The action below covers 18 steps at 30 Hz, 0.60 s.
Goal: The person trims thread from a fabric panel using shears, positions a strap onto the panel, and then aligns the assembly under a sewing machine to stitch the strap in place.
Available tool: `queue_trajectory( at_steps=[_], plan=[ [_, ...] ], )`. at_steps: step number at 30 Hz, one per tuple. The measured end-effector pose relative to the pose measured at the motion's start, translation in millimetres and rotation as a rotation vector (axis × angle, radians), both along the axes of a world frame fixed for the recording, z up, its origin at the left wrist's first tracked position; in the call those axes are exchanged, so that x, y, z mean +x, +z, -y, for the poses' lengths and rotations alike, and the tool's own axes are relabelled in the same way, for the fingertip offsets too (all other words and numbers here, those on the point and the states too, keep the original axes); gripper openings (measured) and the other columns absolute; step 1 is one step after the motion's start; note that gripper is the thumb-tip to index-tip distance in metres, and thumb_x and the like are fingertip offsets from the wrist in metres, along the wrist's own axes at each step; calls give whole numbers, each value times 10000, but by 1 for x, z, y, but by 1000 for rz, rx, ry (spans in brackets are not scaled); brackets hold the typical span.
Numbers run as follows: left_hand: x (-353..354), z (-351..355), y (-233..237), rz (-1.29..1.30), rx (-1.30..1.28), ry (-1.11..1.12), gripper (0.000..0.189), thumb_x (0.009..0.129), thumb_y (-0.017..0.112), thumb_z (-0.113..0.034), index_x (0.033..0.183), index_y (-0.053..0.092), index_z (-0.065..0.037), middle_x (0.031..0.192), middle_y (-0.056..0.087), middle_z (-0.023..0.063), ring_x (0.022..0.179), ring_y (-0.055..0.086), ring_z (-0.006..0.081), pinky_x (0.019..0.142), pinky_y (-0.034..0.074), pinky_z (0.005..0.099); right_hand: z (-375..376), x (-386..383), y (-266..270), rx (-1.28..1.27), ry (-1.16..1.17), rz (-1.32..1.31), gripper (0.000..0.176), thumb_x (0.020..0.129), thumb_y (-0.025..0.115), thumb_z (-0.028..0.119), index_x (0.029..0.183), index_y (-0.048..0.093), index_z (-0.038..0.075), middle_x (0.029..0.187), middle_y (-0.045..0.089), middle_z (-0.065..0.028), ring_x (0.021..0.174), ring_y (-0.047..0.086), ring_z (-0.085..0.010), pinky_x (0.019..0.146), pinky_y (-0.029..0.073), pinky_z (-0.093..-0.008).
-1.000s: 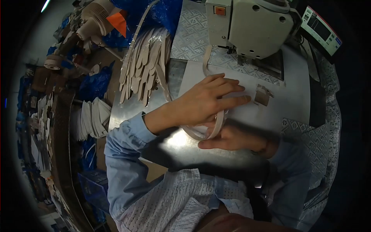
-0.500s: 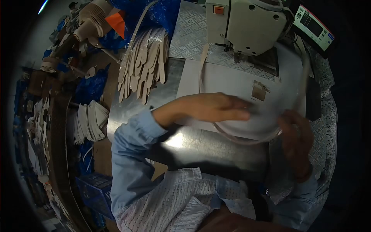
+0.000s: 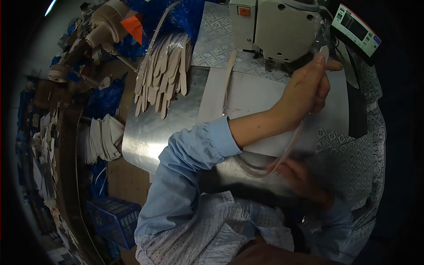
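Observation:
A long pale beige strap [image 3: 228, 79] with rounded ends lies in a loop in front of the sewing machine [image 3: 285, 31]. My left hand [image 3: 307, 86] is closed round it near one end, and the rounded tip [image 3: 324, 53] pokes out above my fingers by the machine head. Lower down, my right hand [image 3: 298, 174] pinches the same strap near the table's front edge. From there the strap curves left, partly hidden under my left forearm, and its other end rests on the patterned cloth left of the needle area.
A bundle of similar straps [image 3: 163, 75] lies at the left on the metal table top [image 3: 194, 92]. A lit control screen [image 3: 355, 30] stands at the upper right. Beyond the left edge are a stack of pale strips [image 3: 104, 139], a blue basket [image 3: 115, 221] and a fan [image 3: 106, 22].
My left hand has moved right and up to the machine head and now grips one strap end. My right hand has moved down and left along the strap.

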<state>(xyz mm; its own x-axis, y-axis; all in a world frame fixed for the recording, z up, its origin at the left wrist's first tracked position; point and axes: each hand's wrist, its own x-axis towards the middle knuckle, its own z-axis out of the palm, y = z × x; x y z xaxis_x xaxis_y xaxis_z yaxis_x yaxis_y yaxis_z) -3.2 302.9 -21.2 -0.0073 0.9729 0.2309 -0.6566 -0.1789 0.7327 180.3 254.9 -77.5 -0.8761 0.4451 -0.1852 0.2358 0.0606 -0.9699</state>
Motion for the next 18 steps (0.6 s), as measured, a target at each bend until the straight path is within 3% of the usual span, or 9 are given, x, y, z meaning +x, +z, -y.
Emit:
queue_trajectory(
  at_steps=[2,3,5,9,11,13,14,16,18],
  plan=[
    [2,8,-5,-134,-45,28,548,1073,291,-477,1274,549,-37,625,378,-45,518,330,58,493,311,213,3,-9,-9,6,106,-50,222,1010,528,146,1123,646,-5,836,645,-60,740,579,-103,717,482,-265],
    [3,15,-10,-138,-49,21,548,1073,291,-477,1274,549,-37,625,378,-45,518,330,58,493,311,213,1,-10,-11,1,99,-53,222,1010,528,146,1123,646,-5,836,645,-60,740,579,-103,717,482,-265],
    [4,32,-25,-469,-6,-39,543,1085,275,-441,1309,554,-32,616,375,-44,521,340,61,509,315,214,-5,-13,-12,-178,-93,-3,201,1003,549,147,1084,650,-7,849,651,-47,731,572,-83,678,481,-252],
    [-23,63,-54,-572,-144,-240,527,1095,264,-387,1321,551,-7,612,374,-42,523,344,64,515,320,223,-25,-16,-16,-166,-58,-31,200,1000,565,167,1058,650,-4,822,654,-44,715,587,-82,646,481,-231],
    [-42,75,-58,-508,-251,-359,533,1095,263,-384,1338,530,8,620,364,-38,524,333,69,504,314,233,-59,-8,4,232,339,-33,214,998,584,184,1090,654,4,803,662,-41,728,620,-95,643,489,-228],
    [-53,81,-60,-452,-315,-449,541,1095,262,-387,1354,510,19,635,358,-32,525,320,75,496,303,239,-88,2,32,55,-194,-65,253,991,609,227,1118,669,18,800,678,-46,717,648,-104,626,511,-236],
    [-55,82,-58,-464,-324,-481,543,1095,264,-388,1358,502,23,643,357,-29,525,314,78,493,297,240,-112,4,40,123,-297,-106,257,987,616,239,1111,678,23,815,686,-47,706,650,-99,606,512,-230],
    [-52,81,-57,-456,-311,-544,545,1096,265,-382,1350,502,38,651,364,-27,530,316,79,494,296,241,-129,5,47,200,-432,-137,261,983,623,251,1103,688,28,831,693,-47,696,652,-94,587,513,-225],
    [-50,77,-54,-493,-348,-524,527,1100,263,-365,1367,513,15,626,340,-37,547,317,59,529,311,211,-129,-16,46,307,-357,-177,275,983,620,275,1071,700,27,821,692,-43,673,644,-78,567,516,-209]
  ],
)
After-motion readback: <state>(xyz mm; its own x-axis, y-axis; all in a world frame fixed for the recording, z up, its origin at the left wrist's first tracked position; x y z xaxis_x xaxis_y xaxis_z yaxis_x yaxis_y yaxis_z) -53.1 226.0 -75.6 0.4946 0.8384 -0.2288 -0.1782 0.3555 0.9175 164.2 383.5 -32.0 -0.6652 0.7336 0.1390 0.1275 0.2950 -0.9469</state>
